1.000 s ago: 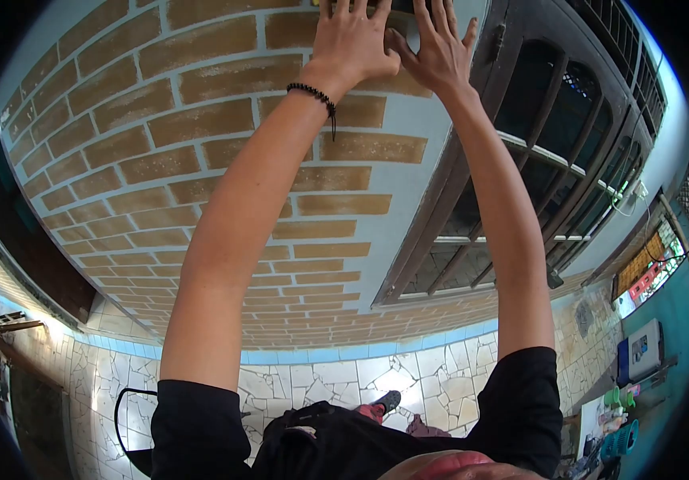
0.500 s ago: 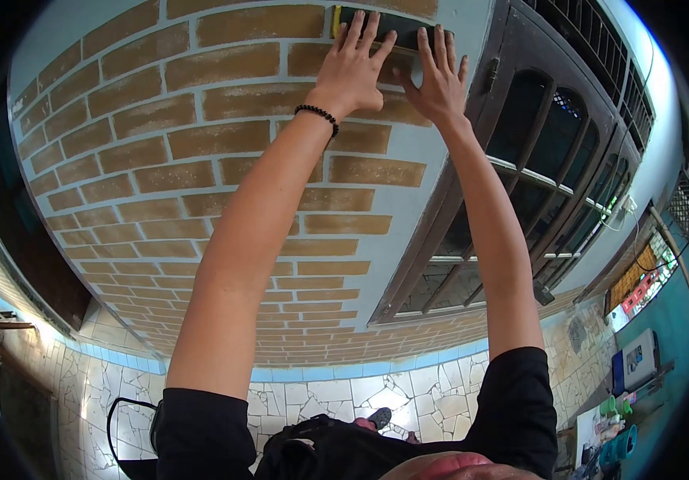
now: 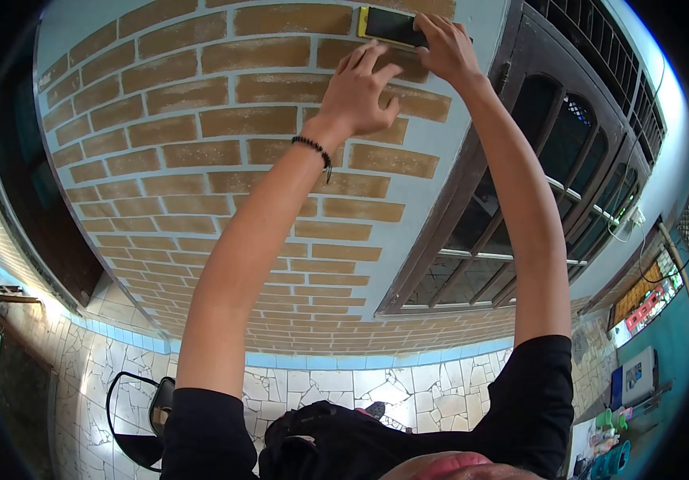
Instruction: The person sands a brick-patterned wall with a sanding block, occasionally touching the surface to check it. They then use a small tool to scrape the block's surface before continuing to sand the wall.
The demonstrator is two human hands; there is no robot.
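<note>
Yellow-edged object: flat dark rectangular slab with a yellow rim (image 3: 392,26), pressed flat to the wall at top centre of the frame; looks like a phone or small panel, cannot tell which.
Right hand: right hand (image 3: 450,48) at top centre-right, fingers curled over the slab's right end, thumb under its lower edge; closed on it, partly hiding that end.
Left hand: left hand (image 3: 356,94) just below and left of the slab, fingers loosely spread, fingertips near its lower edge but apparently apart from it; holding nothing. Black beaded bracelet (image 3: 313,146) on the wrist.
Risk: probable slip or drop, with only one hand gripping at one end, arms stretched overhead, and a smooth-looking slab against a rough face; hard floor below would be unforgiving.
Wall: tan rough-grained brick facing with pale blue-grey joints (image 3: 200,152), filling the upper left and centre.
Window: dark wooden frame with arched bars (image 3: 536,184) at right, just beside the right forearm.
Floor: white broken-tile paving with dark joints (image 3: 336,388) across the lower frame.
Chair: black curved seat (image 3: 140,416) at lower left.
</note>
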